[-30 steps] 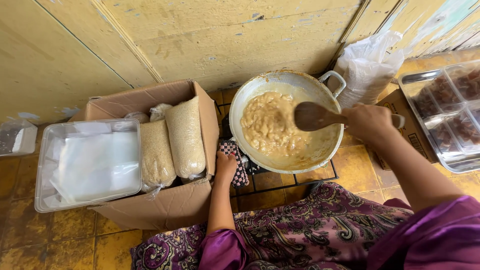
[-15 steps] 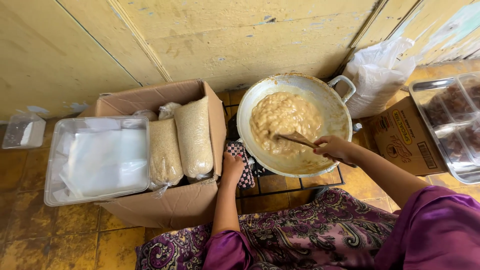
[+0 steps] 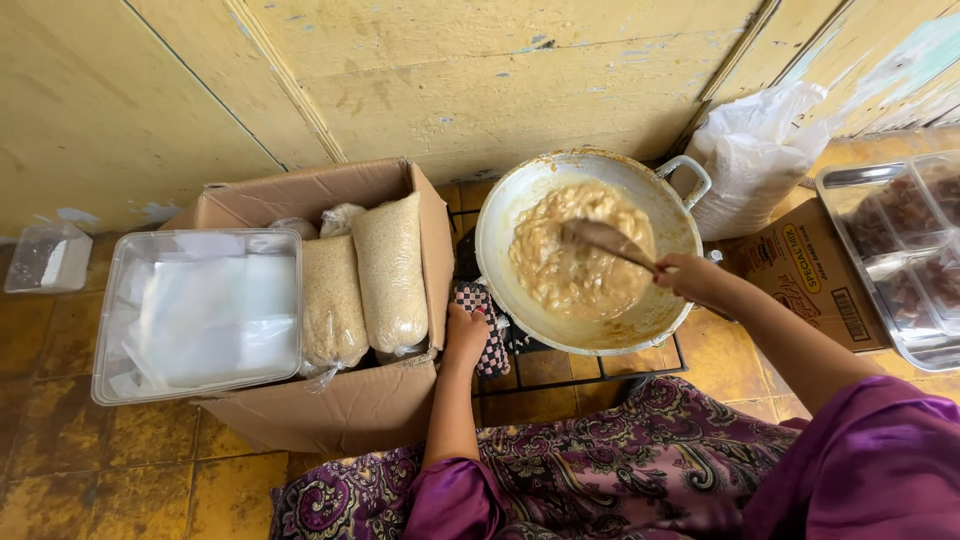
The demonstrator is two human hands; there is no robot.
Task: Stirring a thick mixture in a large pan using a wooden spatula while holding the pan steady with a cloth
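Left hand [image 3: 465, 335] clamps a checkered cloth pad [image 3: 484, 328] on the near-left rim of the pale round metal wok [image 3: 588, 250], over the black wire stove grate [image 3: 590, 368]. Right hand [image 3: 690, 277] grips a wooden spatula [image 3: 605, 240], blade in the beige lumpy paste [image 3: 572, 262]. Mid-stir, I'd judge; next sweep needs the rim braced.

1. The single head-worn camera is looking almost straight down from above the seated person, facing a yellow wall [image 3: 480, 70] at the frame's top.
2. It is sitting near enough that the person's patterned lap [image 3: 600, 460] is filling the bottom edge, with the left hand [image 3: 465, 335] and right hand [image 3: 690, 277] reaching away from the lens.
3. It is framing a pan [image 3: 520, 200] at centre, a cardboard box [image 3: 330, 420] to the left and a metal tray [image 3: 850, 180] cut by the right edge.
4. No second view is sharing this scene.
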